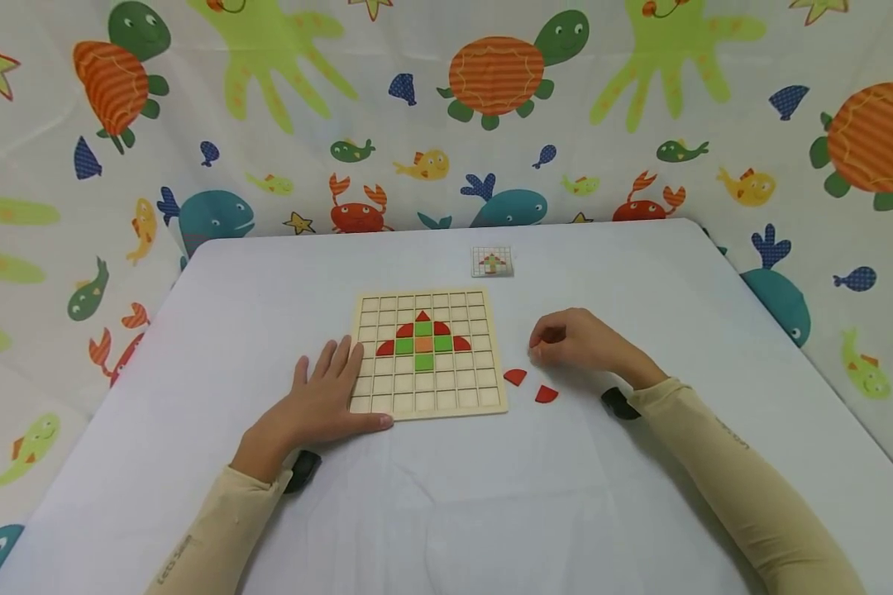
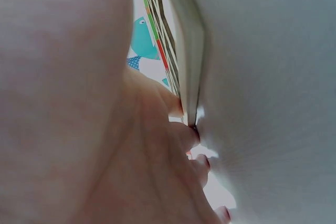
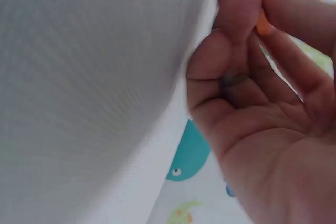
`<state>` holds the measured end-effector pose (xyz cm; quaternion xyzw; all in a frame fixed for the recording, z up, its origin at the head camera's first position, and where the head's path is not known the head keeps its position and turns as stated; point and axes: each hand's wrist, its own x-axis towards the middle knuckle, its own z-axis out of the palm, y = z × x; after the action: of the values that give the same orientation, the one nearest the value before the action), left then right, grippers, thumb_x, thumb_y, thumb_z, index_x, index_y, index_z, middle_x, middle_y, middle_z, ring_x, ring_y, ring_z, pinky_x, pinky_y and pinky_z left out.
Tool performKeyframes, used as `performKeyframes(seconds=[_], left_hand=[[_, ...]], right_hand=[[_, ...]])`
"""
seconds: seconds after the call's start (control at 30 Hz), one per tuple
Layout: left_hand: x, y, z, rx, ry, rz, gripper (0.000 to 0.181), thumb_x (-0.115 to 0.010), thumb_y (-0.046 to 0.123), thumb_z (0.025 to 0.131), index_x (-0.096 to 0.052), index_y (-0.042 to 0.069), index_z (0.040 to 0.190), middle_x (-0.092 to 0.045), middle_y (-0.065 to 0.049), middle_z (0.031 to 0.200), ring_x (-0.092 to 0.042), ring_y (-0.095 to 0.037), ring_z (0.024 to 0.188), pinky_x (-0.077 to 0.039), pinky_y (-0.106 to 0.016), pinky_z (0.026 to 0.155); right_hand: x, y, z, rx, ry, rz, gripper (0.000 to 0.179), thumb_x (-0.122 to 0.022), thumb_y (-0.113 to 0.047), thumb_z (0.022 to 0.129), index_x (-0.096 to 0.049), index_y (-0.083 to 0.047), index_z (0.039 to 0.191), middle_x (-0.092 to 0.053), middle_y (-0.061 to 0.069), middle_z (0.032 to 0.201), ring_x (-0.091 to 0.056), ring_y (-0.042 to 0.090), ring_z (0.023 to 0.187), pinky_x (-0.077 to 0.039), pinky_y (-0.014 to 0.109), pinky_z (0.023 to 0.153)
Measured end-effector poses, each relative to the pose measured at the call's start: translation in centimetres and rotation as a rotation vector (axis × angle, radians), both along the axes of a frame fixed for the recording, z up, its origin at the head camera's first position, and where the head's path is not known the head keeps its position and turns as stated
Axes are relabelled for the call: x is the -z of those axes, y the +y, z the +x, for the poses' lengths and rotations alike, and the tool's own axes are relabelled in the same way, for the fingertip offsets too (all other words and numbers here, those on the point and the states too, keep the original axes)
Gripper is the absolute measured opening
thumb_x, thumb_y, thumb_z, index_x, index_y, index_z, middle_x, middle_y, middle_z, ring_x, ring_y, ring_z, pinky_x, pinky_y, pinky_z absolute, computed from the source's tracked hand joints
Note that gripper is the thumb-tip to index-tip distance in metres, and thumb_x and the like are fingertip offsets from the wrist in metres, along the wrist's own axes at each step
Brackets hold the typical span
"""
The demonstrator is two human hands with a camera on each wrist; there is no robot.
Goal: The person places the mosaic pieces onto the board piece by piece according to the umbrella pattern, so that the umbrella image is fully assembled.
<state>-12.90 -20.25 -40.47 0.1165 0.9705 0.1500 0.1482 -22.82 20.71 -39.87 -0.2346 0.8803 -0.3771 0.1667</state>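
Note:
A square wooden grid board (image 1: 430,405) lies on the table, with red, green and orange pieces set in it. My left hand (image 1: 323,397) rests flat at its lower left, fingers spread along the left edge and thumb on the front edge. In the left wrist view the hand (image 2: 147,150) touches the board's side (image 2: 191,66). Right of the board, my right hand (image 1: 584,343) is low over the table, thumb and fingertips together. The right wrist view shows a small orange piece (image 3: 263,25) pinched there, mostly hidden. Two red quarter-circle pieces, one (image 1: 516,377) nearer the board, another (image 1: 546,394), lie beside this hand.
Behind the board lies a small pattern card (image 1: 493,261) picturing a similar coloured figure. A white cloth covers the table (image 1: 446,512). A curtain (image 1: 432,107) printed with sea animals hangs along the table's back and sides.

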Motion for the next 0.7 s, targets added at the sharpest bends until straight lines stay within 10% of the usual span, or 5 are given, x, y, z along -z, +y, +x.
performKeyframes(seconds=[0.7], left_hand=[[-0.1,0.0,0.0,-0.006,-0.009,-0.006,0.128,-0.075,0.072,0.087,-0.013,-0.004,0.169,-0.004,-0.028,0.176,0.001,-0.05,0.161,0.003,-0.074,0.121]], right_hand=[[-2.4,-3.9,1.5,0.185,-0.271,-0.372,0.029,-0.07,-0.009,0.104,-0.07,0.005,0.128,-0.073,0.019,0.113,-0.078,0.035,0.097,-0.059,0.04,0.095]])
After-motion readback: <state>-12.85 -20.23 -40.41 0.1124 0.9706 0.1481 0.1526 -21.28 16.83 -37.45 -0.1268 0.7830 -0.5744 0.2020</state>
